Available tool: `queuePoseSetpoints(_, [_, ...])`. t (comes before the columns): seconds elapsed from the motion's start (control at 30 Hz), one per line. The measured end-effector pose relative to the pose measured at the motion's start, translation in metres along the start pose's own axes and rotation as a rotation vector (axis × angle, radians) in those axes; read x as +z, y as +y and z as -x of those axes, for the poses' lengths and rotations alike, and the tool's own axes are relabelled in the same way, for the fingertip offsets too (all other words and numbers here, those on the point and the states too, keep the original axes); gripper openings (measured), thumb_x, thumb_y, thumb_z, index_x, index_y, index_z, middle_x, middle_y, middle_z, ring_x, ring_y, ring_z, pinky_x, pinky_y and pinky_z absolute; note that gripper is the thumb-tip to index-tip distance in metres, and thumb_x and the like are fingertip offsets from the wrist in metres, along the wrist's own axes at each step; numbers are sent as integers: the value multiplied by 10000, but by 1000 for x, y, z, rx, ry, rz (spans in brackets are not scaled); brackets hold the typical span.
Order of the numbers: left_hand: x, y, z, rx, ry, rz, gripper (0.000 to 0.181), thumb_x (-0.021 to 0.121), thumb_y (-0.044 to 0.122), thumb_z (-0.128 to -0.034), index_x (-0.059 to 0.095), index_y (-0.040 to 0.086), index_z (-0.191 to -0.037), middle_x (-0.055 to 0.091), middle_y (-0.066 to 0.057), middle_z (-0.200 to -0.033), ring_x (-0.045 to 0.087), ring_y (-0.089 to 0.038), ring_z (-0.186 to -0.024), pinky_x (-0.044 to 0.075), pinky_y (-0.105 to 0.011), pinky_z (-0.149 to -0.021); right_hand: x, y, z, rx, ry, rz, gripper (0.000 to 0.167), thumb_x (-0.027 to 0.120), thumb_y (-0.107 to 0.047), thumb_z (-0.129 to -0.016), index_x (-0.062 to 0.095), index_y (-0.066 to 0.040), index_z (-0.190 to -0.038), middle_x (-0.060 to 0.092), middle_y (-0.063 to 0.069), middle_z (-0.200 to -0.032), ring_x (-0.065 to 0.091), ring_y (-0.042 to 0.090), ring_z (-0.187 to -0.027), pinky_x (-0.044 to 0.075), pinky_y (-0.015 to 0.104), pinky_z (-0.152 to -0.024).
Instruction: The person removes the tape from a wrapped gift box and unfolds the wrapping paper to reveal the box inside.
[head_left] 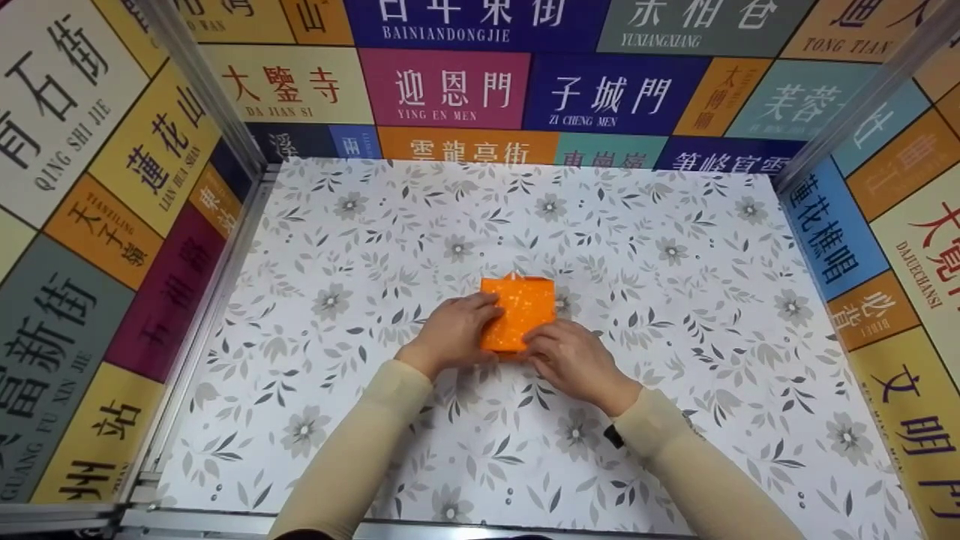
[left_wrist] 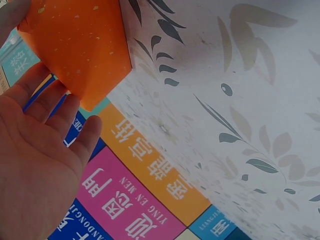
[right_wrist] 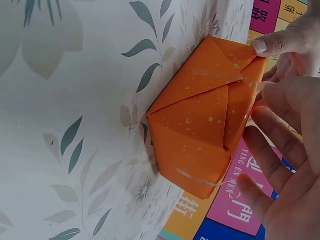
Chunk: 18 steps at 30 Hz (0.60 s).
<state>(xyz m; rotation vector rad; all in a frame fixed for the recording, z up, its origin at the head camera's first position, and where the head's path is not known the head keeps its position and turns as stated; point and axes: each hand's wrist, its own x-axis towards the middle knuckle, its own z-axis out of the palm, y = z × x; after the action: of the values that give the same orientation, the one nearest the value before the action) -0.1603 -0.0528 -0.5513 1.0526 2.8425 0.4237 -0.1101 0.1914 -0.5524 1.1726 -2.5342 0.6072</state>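
In the head view, an orange paper packet (head_left: 517, 311) lies a little right of the middle of the flower-patterned tabletop (head_left: 652, 300), its flat upper side toward the camera. The left hand (head_left: 456, 324) holds it along its left side, and the right hand (head_left: 570, 356) has its fingers at the near right corner, so both are on the same thing with the packet between them. A small pale bit (head_left: 514, 276) shows at the far edge; what it is cannot be told. Lettered panels (head_left: 442, 88) stand beyond the far edge.

In the left wrist view, the left thumb (left_wrist: 11, 17) lies on the packet's edge and the fingers reach in behind it, taking it between them. The speckled face seen here looks plain. Whether the packet touches the tabletop cannot be told.

In the right wrist view, the near end shows crossing folded flaps (right_wrist: 190, 95) and a shiny strip (right_wrist: 197, 179), probably clear tape, toward the right. The left thumb presses the end's left corner, while the right thumb and forefinger seem to pinch at its upper edge; the other right fingers are spread loosely.

The step in hand appears to be securing these folds. The next move likely calls for a steady left hold and light right-hand pressure, lest the flaps spring loose.
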Motion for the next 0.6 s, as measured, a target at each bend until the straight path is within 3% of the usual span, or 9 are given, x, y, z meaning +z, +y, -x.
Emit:
queuePoseSetpoints(0.17, [0,0,0,2,3,-6,793,836,483,-743,572,141,-1408,458,-55,-1509,405,-207,-1378,345,-435,-1111,1,2,2,-21,22,-20,98,770,-87,-809,759,-99,-906,711,44,-1059,644,248,-999,499,419,-912])
queuePoseSetpoints(0.47, [0,0,0,-5,-4,-9,777,817,490,-758,568,150,-1410,450,-46,-1515,420,-213,-1367,347,-425,-1110,-4,2,5,-13,-38,-41,39,749,-131,-851,754,-115,-886,705,35,-1102,631,240,-1039,482,407,-951])
queuePoseSetpoints(0.6, [0,0,0,2,8,-4,777,824,486,-752,573,146,-1404,456,-53,-1509,434,-222,-1357,352,-431,-1104,-5,2,7,-32,-22,-39,43,769,-129,-836,759,-116,-876,707,42,-1092,635,253,-1029,483,433,-944])
